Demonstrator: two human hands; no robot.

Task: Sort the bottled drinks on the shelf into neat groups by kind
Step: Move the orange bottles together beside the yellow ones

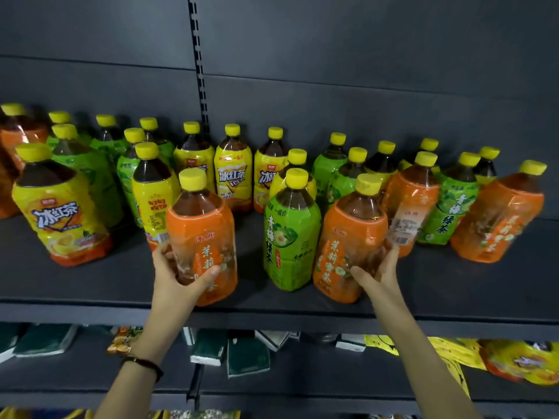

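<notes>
Several yellow-capped tea bottles with orange, green and yellow labels stand mixed on the dark shelf [90, 285]. My left hand [178, 273] grips the lower part of an orange-label bottle [202, 231] near the shelf's front. My right hand [378, 267] grips a second orange-label bottle [348, 237] from its right side. A green-label bottle [290, 234] stands upright between the two. A big yellow-label bottle [60, 213] leans at front left. Two more orange-label bottles [499, 219] stand at the right, with another green-label bottle [450, 207] between them.
Yellow-label bottles [233, 173] line the back middle, and green ones [90, 167] crowd the back left. An orange-label bottle [18, 140] sits at the far left edge. Below, a lower shelf [332, 376] holds dark green packs [248, 355] and yellow snack bags [520, 361].
</notes>
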